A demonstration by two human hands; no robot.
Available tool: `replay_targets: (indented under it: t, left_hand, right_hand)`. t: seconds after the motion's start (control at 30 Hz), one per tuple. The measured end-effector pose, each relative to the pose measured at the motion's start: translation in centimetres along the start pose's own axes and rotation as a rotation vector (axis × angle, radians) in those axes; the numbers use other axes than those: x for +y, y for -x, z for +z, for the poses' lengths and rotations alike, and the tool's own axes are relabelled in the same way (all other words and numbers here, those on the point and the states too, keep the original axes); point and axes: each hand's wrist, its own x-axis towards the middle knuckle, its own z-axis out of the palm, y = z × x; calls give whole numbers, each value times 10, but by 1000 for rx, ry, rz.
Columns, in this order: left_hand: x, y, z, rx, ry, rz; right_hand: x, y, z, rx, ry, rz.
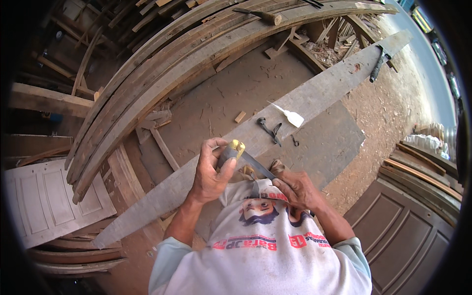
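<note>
Chisel (244, 158), yellow-capped handle at 11 o'clock, blade running toward 4 o'clock, sits just above my chest over the long grey plank (314, 98). My left hand (210, 173) is clenched around the handle, thumb near the cap. My right hand (295, 189) pinches the blade end, fingers curled; what lies under them I cannot tell. Plank edge runs from 7 to 1 o'clock; sawdust floor open at 12 and 3. On the plank at 1 o'clock: dark metal clips (269, 129), white glue bottle (291, 116), saw handle (377, 66). Stacked curved timbers (162, 73) crowd 10 to 12 o'clock.
</note>
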Motion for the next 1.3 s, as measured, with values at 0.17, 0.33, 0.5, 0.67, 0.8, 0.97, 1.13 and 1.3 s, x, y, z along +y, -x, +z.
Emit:
replay_targets:
  t: [0.17, 0.33, 0.5, 0.67, 0.8, 0.97, 1.13, 1.3]
  left_hand:
    - [-12, 6, 8, 2, -76, 23]
    - [-14, 7, 21, 18, -172, 21]
    - [-18, 9, 22, 12, -522, 201]
    - [-26, 7, 18, -122, -571, 338]
    - [-17, 14, 21, -152, -586, 199]
    - [-24, 21, 27, -47, -584, 171]
    - [-37, 17, 28, -43, -588, 68]
    - [-31, 11, 35, -5, -570, -72]
  right_hand:
    - [-30, 17, -7, -37, -125, -18]
    - [-54, 12, -2, 12, -181, -97]
    - [-80, -21, -11, 9, -141, -56]
    - [-89, -58, -16, 9, -189, 22]
    - [-74, -84, -7, -35, -287, 94]
    - [-71, -105, -8, -171, -223, 247]
    - [-52, -99, 6, -167, -106, 137]
    - [-57, -100, 3, -124, -130, 159]
